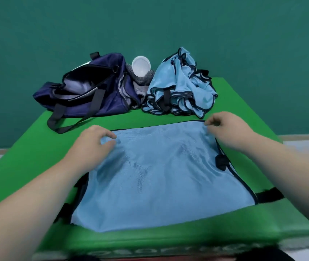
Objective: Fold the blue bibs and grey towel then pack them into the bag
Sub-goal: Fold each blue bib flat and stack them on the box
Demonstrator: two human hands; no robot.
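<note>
Blue mesh bib (159, 176) lies spread flat on the green bench (27, 157), with dark binding along its far and right edges and a black strap (221, 162) loose at the right side. The left hand (93, 142) is at the far left corner, its fingers curled onto the cloth and seeming to pinch it against the thumb. The right hand (227, 129) is at the far right corner, fingertips nipping the bound edge. Both hands are narrow, closed on fabric and holding nothing else. Behind them, a heap of unfolded bibs (180, 87) sits at the back right. The grey towel (140, 81) is crumpled between that heap and the navy duffel bag (86, 91), whose mouth gapes open. A white round-ended container (141, 67) rests on the towel; I cannot tell what kind it is. My reading is that this bib's first fold is about to begin, with nearly all the folding and all the packing yet to do. Risks from here:
- The mesh looks slick and light, so a corner could slip from a shallow pinch and the fold would land skewed.
- The loose strap may get trapped inside the fold and leave a lump.
- Uneven lifting by the two hands would drag the near edge off the bench front.
- Pulling the towel free later may tip the white container.
</note>
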